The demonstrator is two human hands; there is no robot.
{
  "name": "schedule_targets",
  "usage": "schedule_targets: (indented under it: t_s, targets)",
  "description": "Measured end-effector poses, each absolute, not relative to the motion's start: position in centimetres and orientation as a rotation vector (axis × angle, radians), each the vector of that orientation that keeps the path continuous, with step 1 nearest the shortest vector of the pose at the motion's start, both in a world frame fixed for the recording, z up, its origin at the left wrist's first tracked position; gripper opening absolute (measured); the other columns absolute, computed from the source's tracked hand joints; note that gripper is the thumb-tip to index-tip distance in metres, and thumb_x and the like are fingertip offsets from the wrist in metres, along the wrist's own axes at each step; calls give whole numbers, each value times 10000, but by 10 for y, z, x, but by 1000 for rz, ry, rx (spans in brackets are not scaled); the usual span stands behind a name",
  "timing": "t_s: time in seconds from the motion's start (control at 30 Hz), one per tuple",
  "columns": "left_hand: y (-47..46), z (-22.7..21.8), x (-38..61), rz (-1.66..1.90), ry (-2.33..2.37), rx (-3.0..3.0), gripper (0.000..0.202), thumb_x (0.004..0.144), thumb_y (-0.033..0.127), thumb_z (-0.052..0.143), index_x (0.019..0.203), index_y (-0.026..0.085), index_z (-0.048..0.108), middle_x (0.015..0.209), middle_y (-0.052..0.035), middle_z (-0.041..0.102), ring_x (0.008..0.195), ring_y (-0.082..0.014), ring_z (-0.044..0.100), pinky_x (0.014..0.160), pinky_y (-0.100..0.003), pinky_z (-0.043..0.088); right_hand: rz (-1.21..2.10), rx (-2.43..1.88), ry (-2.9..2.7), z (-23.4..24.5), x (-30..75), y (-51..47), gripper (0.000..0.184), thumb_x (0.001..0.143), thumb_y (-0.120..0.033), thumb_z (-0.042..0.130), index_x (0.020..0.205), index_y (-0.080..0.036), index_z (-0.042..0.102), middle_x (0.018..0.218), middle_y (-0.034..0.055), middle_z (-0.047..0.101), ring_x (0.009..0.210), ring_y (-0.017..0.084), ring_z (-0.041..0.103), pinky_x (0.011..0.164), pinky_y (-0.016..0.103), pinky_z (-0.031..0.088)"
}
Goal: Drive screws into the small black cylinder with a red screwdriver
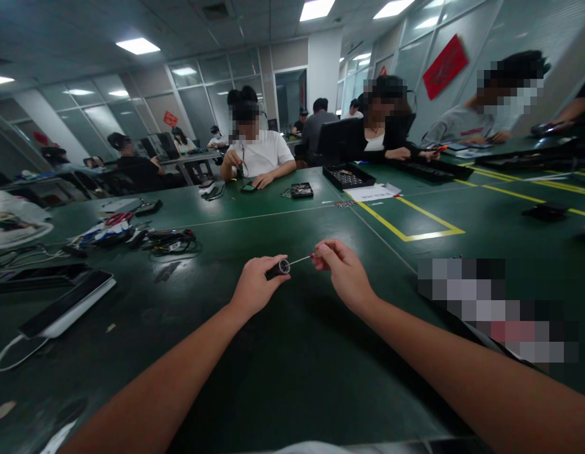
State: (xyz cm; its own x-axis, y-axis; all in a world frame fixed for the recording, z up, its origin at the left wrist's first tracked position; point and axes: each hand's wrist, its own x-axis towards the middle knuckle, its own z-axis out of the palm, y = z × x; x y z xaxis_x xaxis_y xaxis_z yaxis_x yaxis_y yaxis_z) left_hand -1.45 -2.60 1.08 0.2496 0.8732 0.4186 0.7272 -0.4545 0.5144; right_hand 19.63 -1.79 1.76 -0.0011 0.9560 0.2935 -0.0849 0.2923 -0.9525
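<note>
**We are holding a rod (301, 259) at the face of a cylinder (275, 271)**

Our left hand (257, 284) is grasping the black cylinder, thumb and fingers closing on its side and leaving the pale-rimmed round face showing toward the right. Our right hand (344, 271), just to the right of the cylinder, is pinching the thin rod by its reddish end. The rod's other end is pointing at the cylinder's face; whether it is entering, touching the rim or only passing in front, we are not able to tell at this size. Both pieces are being held above the bench (273, 372).

We are judging the handling to be partway along: the cylinder is sitting in a firm grip, and the rod is already lining up with its face. Neither piece is being let go, so releasing both is remaining undone. The cylinder's inside is showing too little for us to say whether anything there is finished.

Left of the cylinder, cables (172, 241) are lying in a tangle; farther left of it, a black-and-white bar (63, 304) is resting. Beyond the cylinder, a co-worker (273, 151) is sitting over a green board (249, 187). Beyond it and to the right, a black tray (359, 183) is holding small parts (345, 174).
</note>
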Motion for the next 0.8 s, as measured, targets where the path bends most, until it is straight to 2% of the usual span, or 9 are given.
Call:
schedule_targets:
  t_s: [0.13, 0.23, 0.37, 0.47, 0.57, 0.7, 0.8]
  targets:
    - [-26, 10, -14, 991, 1479, 2319, 407, 840, 233, 772, 1230, 296, 673, 1158, -24, 715, 1074, -251, 634, 982, -453, 447, 842, -1057, -1402, 22, 199, -23, 399, 962, -558, 477, 821, -224, 642, 593, -31, 513, 541, 150, 483, 553, 296, 380]
    - [-26, 9, -14, 989, 1456, 2304, 403, 843, 224, 765, 1229, 293, 674, 1168, -30, 711, 1092, -250, 633, 997, -453, 452, 731, -1098, -1488, 24, 200, -25, 337, 975, -476, 474, 854, -226, 665, 694, 1, 596, 626, 172, 538, 607, 310, 399]
    - [-25, 8, -16, 1034, 1452, 2263, 401, 843, 194, 752, 1228, 282, 677, 1170, -45, 709, 1107, -248, 636, 1006, -440, 465, 781, -1020, -1518, 21, 199, -25, 182, 950, -358, 493, 973, -249, 638, 837, 8, 653, 734, 189, 583, 677, 318, 439]
    - [-24, 6, -17, 1039, 1436, 2274, 408, 845, 203, 752, 1237, 283, 674, 1180, -51, 705, 1123, -251, 629, 1022, -454, 458, 811, -1053, -1526, 20, 199, -24, 220, 950, -435, 512, 961, -254, 635, 778, -1, 625, 688, 188, 572, 628, 312, 432]
    - [-25, 5, -16, 1005, 1432, 2290, 420, 839, 217, 763, 1241, 300, 673, 1179, -43, 705, 1126, -256, 625, 1024, -468, 456, 800, -1094, -1528, 19, 200, -24, 332, 982, -508, 435, 946, -257, 650, 752, 7, 617, 650, 186, 561, 591, 310, 413]
    - [-27, 8, -15, 1006, 1446, 2276, 420, 832, 195, 768, 1231, 291, 678, 1182, -40, 706, 1124, -254, 628, 1026, -458, 454, 825, -1056, -1487, 19, 200, -23, 233, 962, -412, 476, 1102, -268, 594, 828, 3, 652, 675, 182, 570, 633, 319, 435]
    - [-27, 11, -15, 1036, 1440, 2269, 414, 838, 181, 760, 1231, 278, 674, 1189, -38, 706, 1124, -245, 631, 1025, -442, 451, 884, -962, -1402, 19, 198, -21, 167, 916, -391, 545, 993, -247, 581, 835, 5, 649, 726, 178, 581, 701, 327, 465]
